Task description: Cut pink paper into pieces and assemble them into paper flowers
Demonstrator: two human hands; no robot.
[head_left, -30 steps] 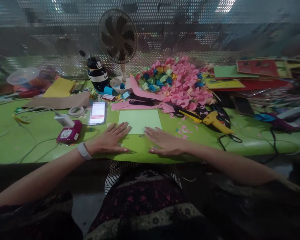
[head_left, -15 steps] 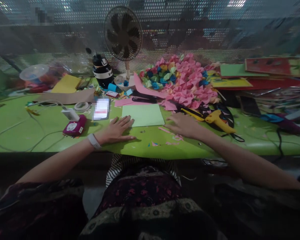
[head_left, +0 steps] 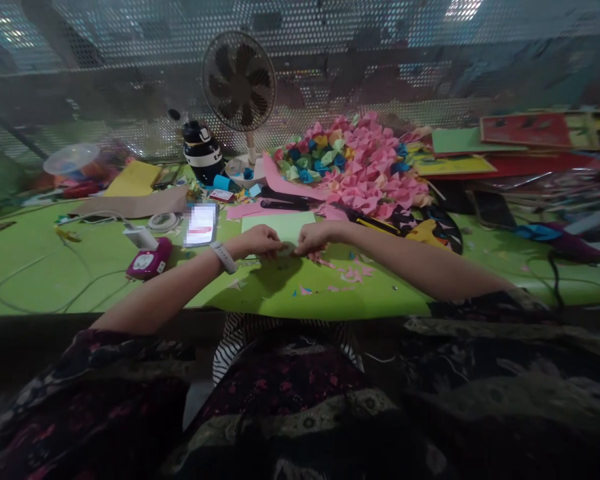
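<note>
Grip: While the left hand [head_left: 258,241] and right hand [head_left: 318,237] meet nearly, fingers curled, I cannot tell if they pinch something.
Sheet: pale green sheet [head_left: 285,225], flat on the table, just beyond the fingertips, partly hidden.
Table: green table [head_left: 370,303]; pink scraps [head_left: 356,274] lie right of the grip, lit phone [head_left: 203,223] left.
Heap: folded papers [head_left: 373,170], beyond the grip, to the right.
Room: dim; fan [head_left: 239,81] and perforated wall [head_left: 320,30] stand farther beyond.

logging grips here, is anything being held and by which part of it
Cannot be told for sure: the left hand and right hand, fingers curled, meet near the close edge of the pale green sheet, possibly pinching it.
</note>
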